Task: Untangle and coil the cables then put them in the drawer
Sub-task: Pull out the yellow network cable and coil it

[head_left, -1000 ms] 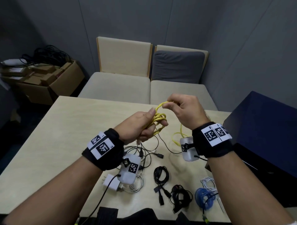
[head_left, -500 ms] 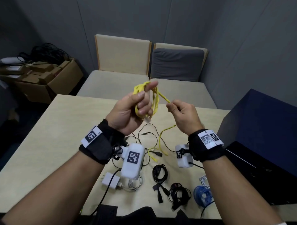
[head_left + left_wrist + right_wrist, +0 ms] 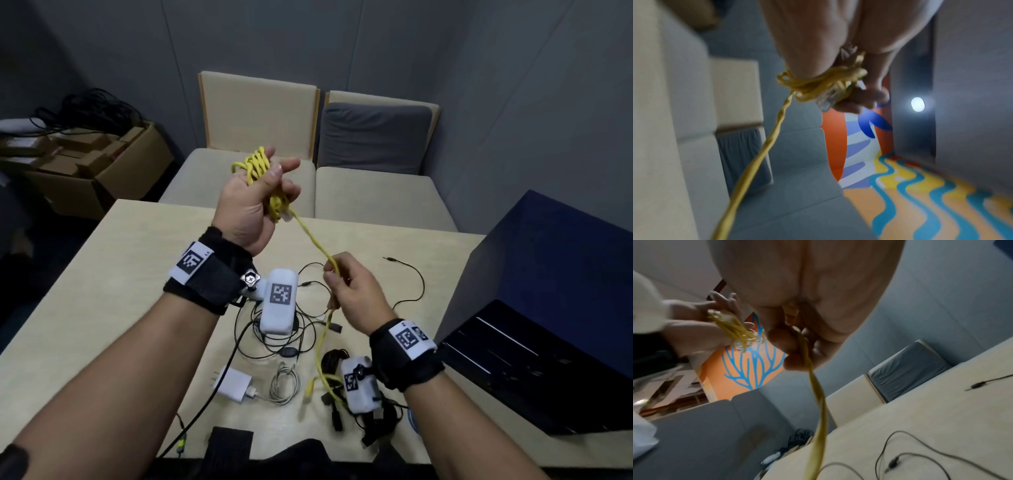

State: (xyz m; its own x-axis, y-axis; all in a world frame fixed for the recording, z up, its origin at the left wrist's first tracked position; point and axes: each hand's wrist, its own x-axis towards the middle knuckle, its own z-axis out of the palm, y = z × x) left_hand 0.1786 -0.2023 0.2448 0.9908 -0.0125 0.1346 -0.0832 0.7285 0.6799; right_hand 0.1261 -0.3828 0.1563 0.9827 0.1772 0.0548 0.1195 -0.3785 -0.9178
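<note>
My left hand [image 3: 260, 192] is raised above the table's far edge and grips a coil of yellow cable [image 3: 256, 163] looped round its fingers; the coil [image 3: 818, 86] shows blurred in the left wrist view. A taut strand runs down to my right hand [image 3: 346, 287], which pinches the yellow cable [image 3: 805, 352] lower over the table. The loose tail [image 3: 322, 356] hangs to the tabletop and ends in a plug [image 3: 309, 390]. A thin black cable [image 3: 407, 284] lies tangled beneath the hands.
On the beige table [image 3: 102, 291] lie a white charger [image 3: 234, 382] with a coiled white cable [image 3: 284, 383] and coiled black cables [image 3: 337, 363]. A dark blue drawer unit [image 3: 548, 308] stands at right. Two chairs [image 3: 257, 116] and a cardboard box [image 3: 102, 171] are behind.
My left hand rose and turned with the yellow coil. My right hand dropped down and toward me along the strand, pulling it taut; the loose tail slid nearer the table's front edge.
</note>
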